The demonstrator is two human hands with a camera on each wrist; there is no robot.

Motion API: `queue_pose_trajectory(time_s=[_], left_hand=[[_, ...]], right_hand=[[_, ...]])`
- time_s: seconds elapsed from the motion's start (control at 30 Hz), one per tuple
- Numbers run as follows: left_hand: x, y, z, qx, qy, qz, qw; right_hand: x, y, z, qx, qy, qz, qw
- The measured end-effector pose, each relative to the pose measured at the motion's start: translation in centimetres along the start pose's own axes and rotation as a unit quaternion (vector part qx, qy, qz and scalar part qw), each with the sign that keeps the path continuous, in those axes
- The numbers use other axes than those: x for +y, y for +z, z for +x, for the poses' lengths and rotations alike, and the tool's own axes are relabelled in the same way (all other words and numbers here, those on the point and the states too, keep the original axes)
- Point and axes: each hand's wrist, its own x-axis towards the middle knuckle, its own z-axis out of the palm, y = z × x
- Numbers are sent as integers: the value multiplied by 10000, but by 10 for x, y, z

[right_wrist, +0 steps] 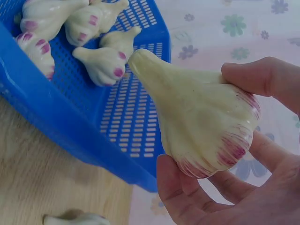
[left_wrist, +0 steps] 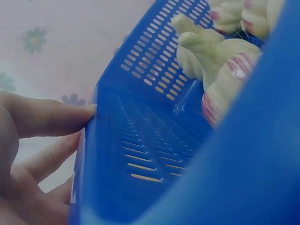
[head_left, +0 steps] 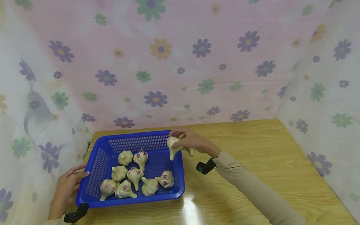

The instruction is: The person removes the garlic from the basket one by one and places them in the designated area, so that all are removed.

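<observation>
A blue perforated basket (head_left: 133, 200) holds several garlic bulbs, white with purple marks, mostly on its left and front parts. My right hand (head_left: 197, 141) grips one garlic bulb (head_left: 173, 147) over the basket's right rim. In the right wrist view the fingers and thumb hold this bulb (right_wrist: 201, 117) by its wide end, its stem pointing toward the basket. My left hand (head_left: 66, 186) pinches the basket's left rim; in the left wrist view the thumb lies on the rim (left_wrist: 89, 154) with other fingers on its outer side.
Another garlic bulb (head_left: 191, 151) lies on the wooden table (head_left: 248, 149) just right of the basket, partly behind my right hand. Flower-patterned sheets (head_left: 177, 67) stand behind the table and at both sides.
</observation>
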Motion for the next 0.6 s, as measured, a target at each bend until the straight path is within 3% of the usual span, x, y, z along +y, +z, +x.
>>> queue_pose_trajectory(time_s=[0.47,0.6], left_hand=[[1,-1,1,-94,-186,-334,9992],[1,-1,0,-126,-203,-258,9994]], right_hand=[[11,-39,-19,254,314,-210,9990],[16,-47,-25,326,389,-272,9983]])
